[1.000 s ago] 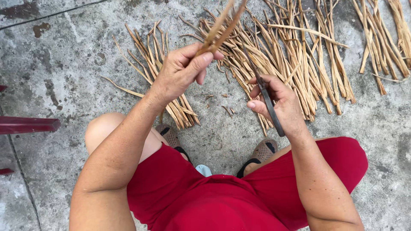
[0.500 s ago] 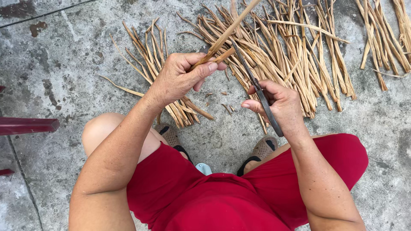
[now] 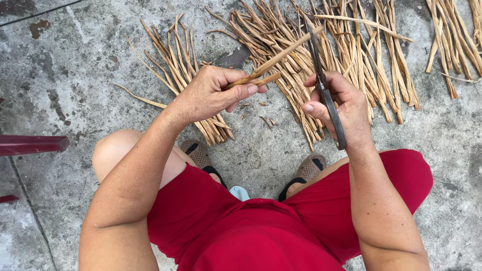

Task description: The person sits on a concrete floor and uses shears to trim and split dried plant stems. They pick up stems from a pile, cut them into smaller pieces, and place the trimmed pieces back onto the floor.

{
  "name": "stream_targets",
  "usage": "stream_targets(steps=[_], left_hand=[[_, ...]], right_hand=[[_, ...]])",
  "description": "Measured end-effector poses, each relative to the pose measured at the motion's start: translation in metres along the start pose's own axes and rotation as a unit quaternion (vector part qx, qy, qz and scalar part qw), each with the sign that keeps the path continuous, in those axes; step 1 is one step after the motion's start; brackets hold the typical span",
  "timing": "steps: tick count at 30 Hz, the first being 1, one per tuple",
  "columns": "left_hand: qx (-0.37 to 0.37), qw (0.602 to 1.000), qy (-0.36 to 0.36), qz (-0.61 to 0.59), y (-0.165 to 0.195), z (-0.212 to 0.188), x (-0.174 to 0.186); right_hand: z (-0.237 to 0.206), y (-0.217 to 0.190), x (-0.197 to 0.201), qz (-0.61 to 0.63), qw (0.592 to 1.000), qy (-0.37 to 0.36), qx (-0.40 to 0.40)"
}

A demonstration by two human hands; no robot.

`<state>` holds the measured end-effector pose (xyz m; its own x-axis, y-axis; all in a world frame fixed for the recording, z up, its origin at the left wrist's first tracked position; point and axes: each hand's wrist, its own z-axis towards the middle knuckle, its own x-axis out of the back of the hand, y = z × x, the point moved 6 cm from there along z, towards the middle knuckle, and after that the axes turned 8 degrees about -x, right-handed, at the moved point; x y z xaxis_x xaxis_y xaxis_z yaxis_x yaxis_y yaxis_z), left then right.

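Holding a thin brown strip (image 3: 273, 60) pinched in closed fingers, the left hand (image 3: 213, 93) now sits lower than half a second ago; the right hand (image 3: 336, 103) grips a dark blade (image 3: 326, 95) raised against the strip, above strip piles (image 3: 351, 55) on concrete floor (image 3: 60, 90)

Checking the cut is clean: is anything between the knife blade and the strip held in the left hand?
Nothing visible: the knife in the right hand already meets the strip that the left hand pinches.
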<state>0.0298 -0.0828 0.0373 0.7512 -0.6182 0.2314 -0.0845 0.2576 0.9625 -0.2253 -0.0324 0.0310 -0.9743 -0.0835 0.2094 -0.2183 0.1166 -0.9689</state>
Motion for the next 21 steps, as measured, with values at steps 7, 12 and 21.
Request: stream_targets(steps=[7, 12, 21], left_hand=[[0.008, 0.999, 0.027, 0.041, -0.003, 0.007, 0.004], [-0.125, 0.969, 0.171, 0.130, 0.006, 0.004, 0.004], [-0.405, 0.899, -0.026, 0.163, 0.053, -0.011, -0.141]], right_hand=[[0.005, 0.008, 0.002, 0.030, 0.997, 0.054, -0.049], [0.015, 0.034, -0.019, 0.087, 0.989, -0.008, -0.122], [0.004, 0.096, -0.110, 0.287, 0.885, -0.184, -0.316]])
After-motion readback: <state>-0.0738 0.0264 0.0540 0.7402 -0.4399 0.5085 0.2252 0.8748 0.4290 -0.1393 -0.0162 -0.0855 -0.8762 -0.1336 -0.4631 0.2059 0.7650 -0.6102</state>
